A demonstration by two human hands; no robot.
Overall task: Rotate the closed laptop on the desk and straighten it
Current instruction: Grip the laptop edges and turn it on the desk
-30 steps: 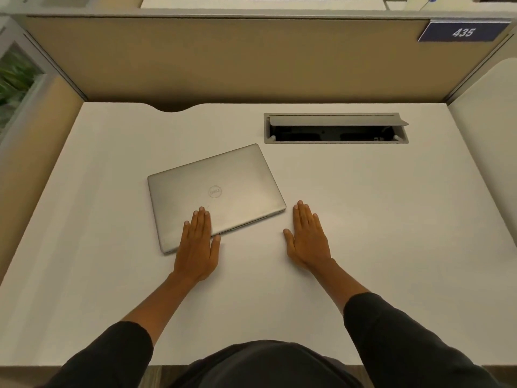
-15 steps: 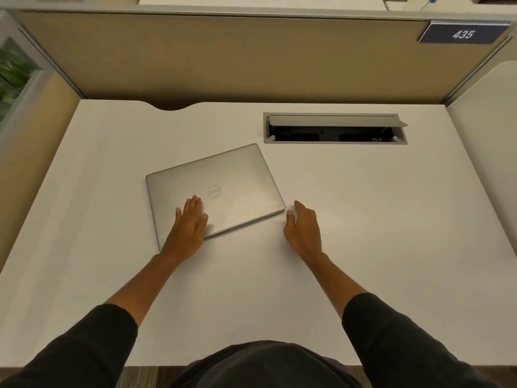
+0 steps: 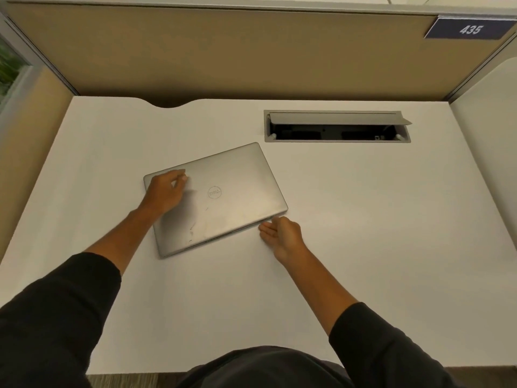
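Note:
A closed silver laptop [image 3: 237,197] lies on the white desk [image 3: 363,233], left of centre. It sits skewed, with its right end turned away from me. My left hand [image 3: 165,191] rests on the lid at the far left corner, fingers curled near the back edge. My right hand [image 3: 282,233] is at the near right corner, palm turned inward. Its fingertips touch the front edge and its thumb touches the corner.
A recessed cable hatch [image 3: 337,127] with its flap raised sits just behind and to the right of the laptop. A tan partition [image 3: 251,51] walls the desk's back and sides, with a number plate [image 3: 471,29] at top right.
My left hand slid from the laptop's front edge up across the lid to the far left corner. My right hand left the desk and reached the near right corner. The laptop has barely turned.

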